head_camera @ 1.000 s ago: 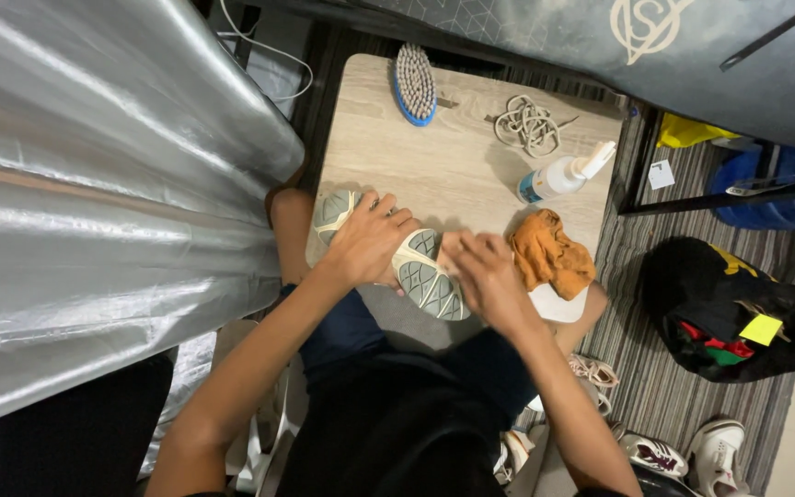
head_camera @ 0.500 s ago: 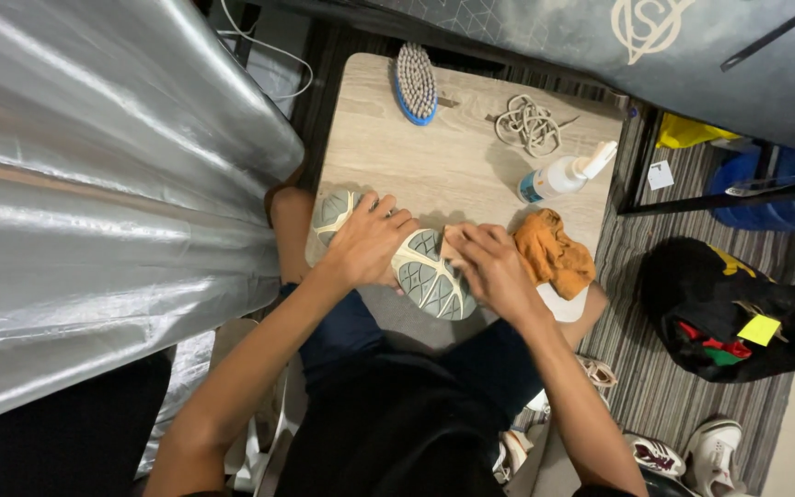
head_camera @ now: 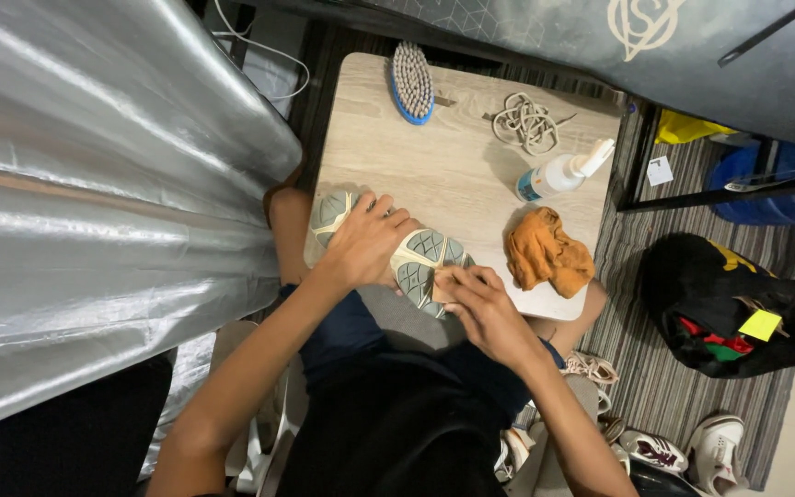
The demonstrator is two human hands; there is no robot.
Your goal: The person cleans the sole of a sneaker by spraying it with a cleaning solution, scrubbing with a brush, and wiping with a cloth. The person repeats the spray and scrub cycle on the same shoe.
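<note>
Fingers of the left hand (head_camera: 365, 244) spread over the middle of one upturned shoe (head_camera: 416, 262), pressing its grey patterned sole down at the near edge of the small wooden table (head_camera: 434, 175). Fingers of the right hand (head_camera: 480, 304) pinch a small tan pad (head_camera: 441, 287) against the heel end of that sole. Beyond the shoe, at the table's far edge, lies one blue brush (head_camera: 411, 83), bristles up. Right of the brush sits one tangle of laces (head_camera: 526, 122), then one white spray bottle (head_camera: 563, 172) on its side. One orange cloth (head_camera: 547, 253) is crumpled just right of the shoe.
</note>
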